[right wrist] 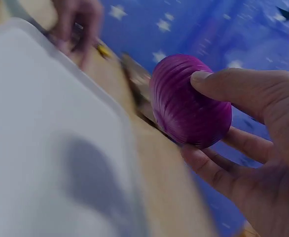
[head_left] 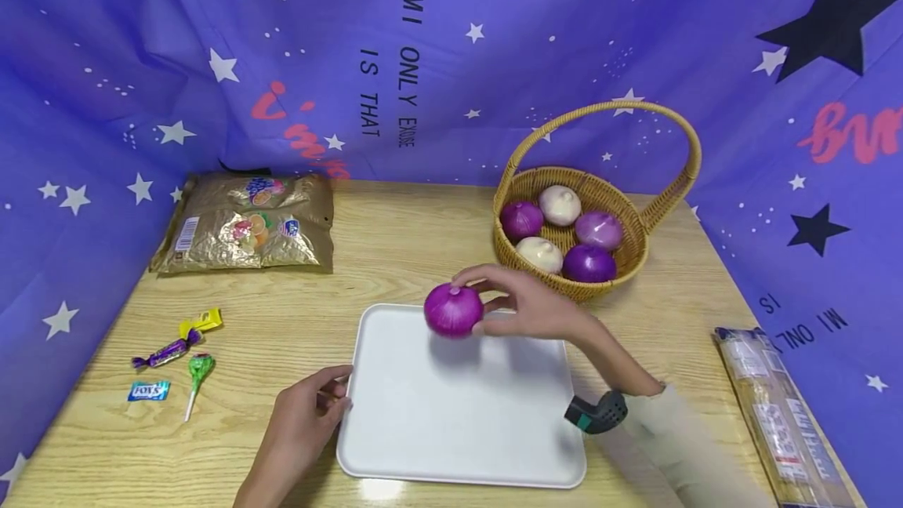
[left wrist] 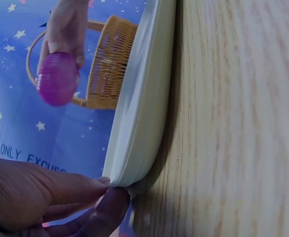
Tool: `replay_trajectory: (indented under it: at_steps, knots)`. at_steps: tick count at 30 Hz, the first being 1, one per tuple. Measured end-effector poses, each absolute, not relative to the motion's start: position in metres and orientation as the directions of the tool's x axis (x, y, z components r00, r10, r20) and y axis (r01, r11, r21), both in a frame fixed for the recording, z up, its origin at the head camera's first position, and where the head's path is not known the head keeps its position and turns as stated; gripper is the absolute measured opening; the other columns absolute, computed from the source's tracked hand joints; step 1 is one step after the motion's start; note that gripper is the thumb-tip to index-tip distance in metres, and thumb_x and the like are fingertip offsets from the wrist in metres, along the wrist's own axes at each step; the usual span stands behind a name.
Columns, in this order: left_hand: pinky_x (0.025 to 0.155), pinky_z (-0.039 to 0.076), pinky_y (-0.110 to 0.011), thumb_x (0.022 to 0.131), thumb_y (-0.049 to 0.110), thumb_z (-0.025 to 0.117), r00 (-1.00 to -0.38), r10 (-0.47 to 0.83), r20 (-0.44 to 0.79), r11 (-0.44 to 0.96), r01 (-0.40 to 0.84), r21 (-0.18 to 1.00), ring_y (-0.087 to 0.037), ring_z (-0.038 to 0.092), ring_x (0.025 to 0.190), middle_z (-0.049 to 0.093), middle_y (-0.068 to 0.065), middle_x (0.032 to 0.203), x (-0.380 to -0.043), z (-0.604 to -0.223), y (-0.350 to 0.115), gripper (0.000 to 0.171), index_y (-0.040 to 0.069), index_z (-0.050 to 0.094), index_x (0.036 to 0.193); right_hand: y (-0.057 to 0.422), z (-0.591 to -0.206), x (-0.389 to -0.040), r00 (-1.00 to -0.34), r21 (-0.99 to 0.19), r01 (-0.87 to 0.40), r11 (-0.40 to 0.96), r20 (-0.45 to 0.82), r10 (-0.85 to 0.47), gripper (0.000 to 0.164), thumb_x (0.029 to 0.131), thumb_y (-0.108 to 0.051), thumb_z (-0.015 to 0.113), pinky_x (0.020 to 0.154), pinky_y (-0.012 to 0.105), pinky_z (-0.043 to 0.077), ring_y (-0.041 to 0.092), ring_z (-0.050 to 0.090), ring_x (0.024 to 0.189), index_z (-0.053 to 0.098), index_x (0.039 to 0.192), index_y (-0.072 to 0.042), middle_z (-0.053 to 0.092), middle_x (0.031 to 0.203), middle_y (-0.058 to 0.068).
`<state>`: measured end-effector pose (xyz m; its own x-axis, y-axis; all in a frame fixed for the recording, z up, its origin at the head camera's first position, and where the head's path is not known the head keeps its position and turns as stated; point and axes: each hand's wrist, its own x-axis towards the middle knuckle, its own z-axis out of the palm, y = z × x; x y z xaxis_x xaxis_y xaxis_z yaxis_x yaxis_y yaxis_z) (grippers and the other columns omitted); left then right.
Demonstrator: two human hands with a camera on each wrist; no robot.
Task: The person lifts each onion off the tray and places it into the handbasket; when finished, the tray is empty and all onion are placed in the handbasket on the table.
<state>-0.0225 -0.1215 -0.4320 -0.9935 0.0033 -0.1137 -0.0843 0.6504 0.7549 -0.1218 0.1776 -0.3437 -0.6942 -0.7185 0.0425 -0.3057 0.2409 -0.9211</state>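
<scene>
My right hand [head_left: 525, 306] grips a purple onion [head_left: 454, 310] between thumb and fingers. In the head view the onion overlaps the far part of a white tray [head_left: 458, 406]; the right wrist view shows its shadow falling on the tray surface. My left hand [head_left: 299, 418] pinches the tray's left edge, thumb on the rim and a finger beneath it, as the left wrist view [left wrist: 107, 185] shows. Behind my right hand stands a wicker basket [head_left: 645, 218] with a tall handle, holding several purple and white onions.
At the left lie a yellow candy [head_left: 201, 323], a purple-wrapped candy [head_left: 167, 351], a green lollipop [head_left: 201, 368] and a blue packet [head_left: 149, 391]. A gold bag [head_left: 247, 234] rests at the back left. Clear plastic packaging [head_left: 776, 414] lies along the right edge, beside the star-printed cloth [head_left: 437, 61].
</scene>
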Motion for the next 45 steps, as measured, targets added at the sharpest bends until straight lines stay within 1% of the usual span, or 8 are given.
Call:
replay_trajectory:
  at_steps: [4,10,15,20,25,30,39,45]
  knots:
    - [0.056,0.046,-0.017,0.072,0.001,0.067,-0.993,0.002,-0.119,0.654,-0.088,0.751,-0.007,0.053,0.067,0.057,0.004,0.078,-0.022,-0.432,-0.121,0.035,0.012,0.062,0.106,0.216,-0.334,-0.141,-0.78,-0.908,-0.298,0.295,0.053,-0.624,0.053,0.074,-0.004,0.068,0.089,0.038,0.043,0.029,0.043,0.114,0.045,0.121,-0.009,0.043,0.125,0.006]
    - [0.057,0.046,-0.018,0.072,0.0,0.067,-0.996,0.013,-0.092,0.656,-0.061,0.753,-0.006,0.053,0.066,0.058,0.004,0.077,-0.021,-0.431,-0.122,0.035,0.011,0.062,0.105,0.275,-0.336,-0.173,-0.908,-0.855,-0.241,0.459,0.031,-0.419,0.053,0.073,-0.018,0.071,0.086,0.031,0.044,0.022,0.046,0.109,0.046,0.12,-0.02,0.043,0.121,-0.001]
    - [0.057,0.046,-0.018,0.072,-0.001,0.067,-0.996,0.018,-0.082,0.651,-0.051,0.757,-0.006,0.054,0.067,0.058,0.002,0.077,-0.021,-0.429,-0.123,0.035,0.01,0.062,0.105,0.307,-0.34,-0.195,-0.967,-0.82,-0.137,0.556,-0.011,-0.255,0.057,0.074,-0.027,0.07,0.085,0.039,0.044,0.024,0.043,0.112,0.042,0.123,-0.021,0.039,0.125,-0.001]
    - [0.057,0.046,-0.018,0.072,0.0,0.066,-0.994,0.02,-0.106,0.643,-0.069,0.763,-0.006,0.053,0.067,0.058,0.002,0.077,-0.021,-0.43,-0.122,0.034,0.01,0.062,0.105,0.324,-0.352,-0.206,-0.983,-0.811,-0.059,0.582,-0.053,-0.174,0.063,0.074,-0.029,0.07,0.087,0.046,0.041,0.028,0.039,0.116,0.038,0.126,-0.017,0.036,0.128,0.003]
    - [0.056,0.046,-0.018,0.072,0.0,0.067,-0.993,0.019,-0.114,0.644,-0.075,0.761,-0.006,0.053,0.066,0.057,0.003,0.076,-0.021,-0.433,-0.121,0.034,0.01,0.062,0.105,0.329,-0.363,-0.215,-0.99,-0.775,-0.049,0.631,-0.048,-0.136,0.064,0.071,-0.032,0.072,0.088,0.049,0.038,0.031,0.041,0.114,0.041,0.124,-0.013,0.041,0.124,0.008]
    - [0.055,0.045,-0.018,0.072,0.0,0.067,-0.994,0.016,-0.109,0.643,-0.073,0.762,-0.006,0.053,0.066,0.057,0.003,0.076,-0.021,-0.434,-0.121,0.034,0.01,0.062,0.105,0.33,-0.369,-0.219,-0.994,-0.712,-0.041,0.701,-0.038,-0.097,0.066,0.069,-0.036,0.072,0.089,0.054,0.035,0.032,0.041,0.114,0.042,0.122,-0.013,0.044,0.122,0.01]
    - [0.056,0.045,-0.018,0.072,0.001,0.067,-0.994,0.016,-0.107,0.65,-0.071,0.756,-0.006,0.053,0.066,0.057,0.004,0.076,-0.022,-0.433,-0.122,0.034,0.012,0.062,0.104,0.329,-0.373,-0.223,-0.996,-0.631,-0.089,0.771,0.036,-0.085,0.063,0.067,-0.033,0.075,0.091,0.053,0.033,0.03,0.042,0.112,0.046,0.12,-0.015,0.049,0.119,0.009]
    - [0.055,0.045,-0.018,0.072,0.001,0.067,-0.995,0.016,-0.095,0.647,-0.062,0.76,-0.006,0.053,0.066,0.057,0.004,0.075,-0.022,-0.432,-0.123,0.034,0.012,0.063,0.104,0.326,-0.374,-0.222,-0.994,-0.64,-0.1,0.762,0.032,-0.103,0.06,0.068,-0.028,0.075,0.088,0.052,0.037,0.031,0.044,0.111,0.046,0.119,-0.012,0.048,0.119,0.011]
